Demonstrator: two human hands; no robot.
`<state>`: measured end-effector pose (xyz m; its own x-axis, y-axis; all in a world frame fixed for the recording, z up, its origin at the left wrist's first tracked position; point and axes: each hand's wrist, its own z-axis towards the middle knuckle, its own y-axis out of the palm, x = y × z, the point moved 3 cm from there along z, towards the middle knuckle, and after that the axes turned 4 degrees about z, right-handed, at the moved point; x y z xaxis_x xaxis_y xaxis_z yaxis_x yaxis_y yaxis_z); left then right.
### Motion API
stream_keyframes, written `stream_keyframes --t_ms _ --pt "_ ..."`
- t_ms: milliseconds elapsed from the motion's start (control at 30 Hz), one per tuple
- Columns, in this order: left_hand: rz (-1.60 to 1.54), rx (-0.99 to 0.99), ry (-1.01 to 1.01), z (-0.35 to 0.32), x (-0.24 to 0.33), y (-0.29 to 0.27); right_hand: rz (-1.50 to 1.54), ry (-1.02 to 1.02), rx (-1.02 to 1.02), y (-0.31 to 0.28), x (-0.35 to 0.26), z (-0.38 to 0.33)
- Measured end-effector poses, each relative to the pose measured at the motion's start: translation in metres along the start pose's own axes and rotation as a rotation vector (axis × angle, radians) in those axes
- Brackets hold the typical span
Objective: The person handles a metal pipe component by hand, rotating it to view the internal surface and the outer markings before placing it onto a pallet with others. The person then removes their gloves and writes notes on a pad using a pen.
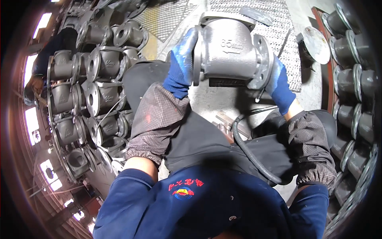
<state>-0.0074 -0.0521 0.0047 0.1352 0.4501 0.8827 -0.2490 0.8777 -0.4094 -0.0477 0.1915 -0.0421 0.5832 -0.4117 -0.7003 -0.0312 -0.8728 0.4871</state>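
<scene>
A grey cast-metal flanged valve body (pixel 229 59) is held up between my two hands, above the floor and beyond my knees. It has round flanges at its left and right ends and another on the side away from me; raised lettering and an arrow mark its wall. My left hand (pixel 181 63), in a blue and white work glove, grips the left flange. My right hand (pixel 281 85), gloved alike, grips the right flange, with its fingers partly hidden behind the metal.
Stacked grey valve bodies (pixel 105 63) stand on the left, and more flanged castings (pixel 348 49) line the right behind a rusty rail (pixel 324 24). A ribbed grey hose (pixel 248 153) runs between my legs. Metal grating (pixel 274 8) and a round plate (pixel 316 45) lie ahead. Another person (pixel 51 51) is at far left.
</scene>
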Motion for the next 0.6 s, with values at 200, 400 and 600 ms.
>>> stream_keyframes --t_ms 200,400,600 --pt "-0.044 -0.082 -0.085 -0.005 -0.002 0.001 -0.133 -0.145 -0.115 -0.007 -0.005 -0.012" --pt "-0.050 -0.097 0.018 -0.007 0.027 0.010 -1.191 -0.748 -0.339 -0.002 -0.039 -0.038" --pt "0.199 -0.208 0.253 -0.012 0.059 0.009 -1.325 -0.728 -0.281 -0.026 -0.043 -0.035"
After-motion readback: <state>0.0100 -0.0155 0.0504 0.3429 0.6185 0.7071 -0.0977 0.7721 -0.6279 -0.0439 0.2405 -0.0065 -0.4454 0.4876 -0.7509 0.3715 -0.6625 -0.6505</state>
